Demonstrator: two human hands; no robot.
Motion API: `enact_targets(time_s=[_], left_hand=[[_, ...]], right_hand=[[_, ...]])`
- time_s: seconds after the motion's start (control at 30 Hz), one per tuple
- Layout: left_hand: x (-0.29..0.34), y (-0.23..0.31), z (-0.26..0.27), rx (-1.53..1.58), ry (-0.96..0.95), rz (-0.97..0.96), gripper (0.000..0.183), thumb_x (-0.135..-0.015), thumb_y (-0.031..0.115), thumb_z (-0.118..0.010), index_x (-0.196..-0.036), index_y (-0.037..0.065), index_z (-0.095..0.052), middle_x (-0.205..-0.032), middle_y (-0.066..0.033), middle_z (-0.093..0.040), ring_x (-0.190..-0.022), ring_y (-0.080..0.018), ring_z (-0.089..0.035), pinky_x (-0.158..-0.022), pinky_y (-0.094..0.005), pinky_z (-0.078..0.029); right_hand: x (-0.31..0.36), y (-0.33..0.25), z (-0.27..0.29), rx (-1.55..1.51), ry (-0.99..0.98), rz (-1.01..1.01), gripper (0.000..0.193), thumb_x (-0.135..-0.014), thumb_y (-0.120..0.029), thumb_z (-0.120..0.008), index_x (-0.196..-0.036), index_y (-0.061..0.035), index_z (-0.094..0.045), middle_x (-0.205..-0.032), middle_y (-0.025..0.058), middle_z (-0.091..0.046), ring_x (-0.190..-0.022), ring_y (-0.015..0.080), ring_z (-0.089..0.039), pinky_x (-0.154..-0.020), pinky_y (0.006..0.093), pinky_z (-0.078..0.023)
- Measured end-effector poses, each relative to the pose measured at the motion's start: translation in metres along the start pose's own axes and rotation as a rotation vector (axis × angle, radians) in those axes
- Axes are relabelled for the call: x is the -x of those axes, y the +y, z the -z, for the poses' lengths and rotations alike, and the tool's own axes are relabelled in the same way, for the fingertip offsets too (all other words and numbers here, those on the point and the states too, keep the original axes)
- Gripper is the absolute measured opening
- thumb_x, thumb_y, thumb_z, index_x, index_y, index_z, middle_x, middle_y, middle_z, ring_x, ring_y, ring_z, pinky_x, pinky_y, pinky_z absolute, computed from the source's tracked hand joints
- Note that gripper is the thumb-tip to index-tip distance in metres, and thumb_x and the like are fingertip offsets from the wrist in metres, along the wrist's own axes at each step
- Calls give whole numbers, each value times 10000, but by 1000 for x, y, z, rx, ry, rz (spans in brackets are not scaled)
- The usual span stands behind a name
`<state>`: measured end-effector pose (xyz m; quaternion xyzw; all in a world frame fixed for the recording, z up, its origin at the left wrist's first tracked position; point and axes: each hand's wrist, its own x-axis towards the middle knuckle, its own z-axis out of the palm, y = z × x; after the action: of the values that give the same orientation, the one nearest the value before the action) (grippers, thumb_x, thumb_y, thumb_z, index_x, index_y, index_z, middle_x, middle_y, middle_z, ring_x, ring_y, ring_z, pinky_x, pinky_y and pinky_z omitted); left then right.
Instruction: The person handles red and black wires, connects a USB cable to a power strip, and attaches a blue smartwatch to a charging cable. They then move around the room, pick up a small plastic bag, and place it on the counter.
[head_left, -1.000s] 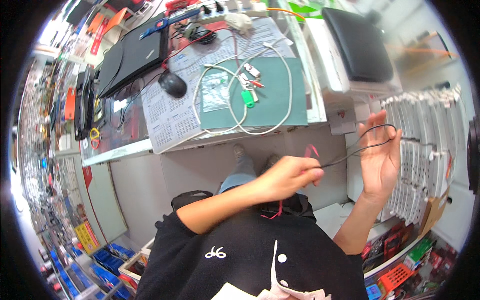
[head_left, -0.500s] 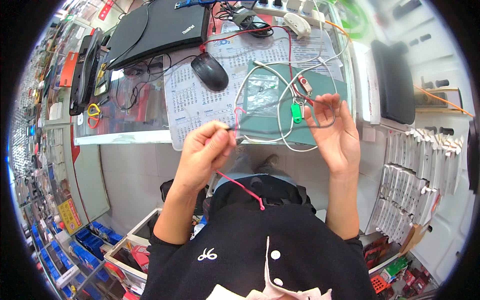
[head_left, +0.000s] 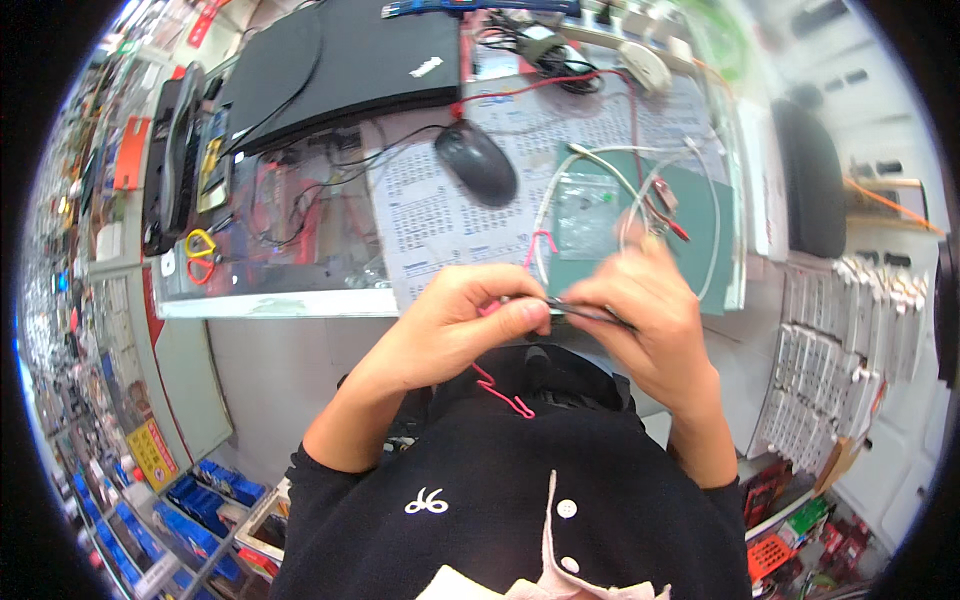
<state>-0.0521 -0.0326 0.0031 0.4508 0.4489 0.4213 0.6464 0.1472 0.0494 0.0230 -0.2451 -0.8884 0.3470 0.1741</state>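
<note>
My left hand [head_left: 475,315] is closed, thumb against fingers, in front of the glass counter's near edge. A thin pink cord [head_left: 489,380] runs through it; one end dangles toward my shirt and a curled end rises above the fingers. My right hand [head_left: 650,310], slightly blurred, is closed in a pinch on a dark thin cord [head_left: 575,307]. This cord spans the short gap to my left fingertips, which pinch its other part. Behind my right hand, a white cable [head_left: 545,200] lies looped on a green mat [head_left: 722,240], with a small clear plastic bag [head_left: 588,215] beside it.
On the counter are a black mouse [head_left: 476,163], a black laptop [head_left: 340,75], a printed calendar sheet [head_left: 420,225] and yellow-and-orange scissors [head_left: 201,257]. A power strip [head_left: 640,25] lies at the back. White boxes [head_left: 825,365] hang in rows at right.
My right hand has come down and left, from spread open to pinching the dark cord beside my left hand. My left hand has shifted right and lower. The view has shifted slightly.
</note>
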Motion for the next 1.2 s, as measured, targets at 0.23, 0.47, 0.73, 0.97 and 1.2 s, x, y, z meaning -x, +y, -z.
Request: enact_targets(time_s=[0.23, 0.47, 0.73, 0.97, 1.2], left_hand=[[23, -13, 31, -62, 374, -129, 204, -915, 184, -541, -964, 12, -638, -790, -33, -596, -728, -108, -525, -674, -248, -404], [83, -6, 88, 680, 606, -493, 431, -996, 386, -330, -720, 84, -463, -518, 41, -261, -355, -42, -176, -348, -217, -144], [92, -11, 67, 354, 581, -352, 398, -961, 390, -443, -766, 46, -490, -585, 34, -308, -387, -23, -211, -362, -210, -140], [34, -24, 5, 461, 495, -420, 250, -912, 232, -580, -914, -12, -527, -727, -12, -445, -478, -41, -331, -433, -213, -257], [20, -23, 17, 428, 691, -510, 317, -966, 365, -430, -883, 69, -509, -689, 7, -378, -432, -61, -323, -401, -205, -252]], right_hand=[[15, 10, -13, -1021, 527, -485, 221, -946, -215, -517, -852, -16, -545, -584, -16, -431, -435, 48, -317, -388, 199, -259], [-9, 48, -17, -521, 749, -516, 206, -935, -209, -525, -971, -11, -570, -676, -1, -501, -539, 66, -426, -468, 198, -328], [-42, 37, -58, 303, 303, -111, 436, -781, -244, -687, -1115, 15, -582, -1100, 190, -590, -1010, 329, -553, -891, 398, -428], [-25, -26, -98, -586, -86, -13, 1075, -654, -340, -790, -1437, -6, -133, -1377, 246, -321, -1201, 399, -398, -1003, 434, -339], [-1, -21, -88, -1032, -304, -445, 209, -922, -185, -529, -1021, -12, -591, -679, 39, -570, -606, 114, -546, -584, 244, -446]])
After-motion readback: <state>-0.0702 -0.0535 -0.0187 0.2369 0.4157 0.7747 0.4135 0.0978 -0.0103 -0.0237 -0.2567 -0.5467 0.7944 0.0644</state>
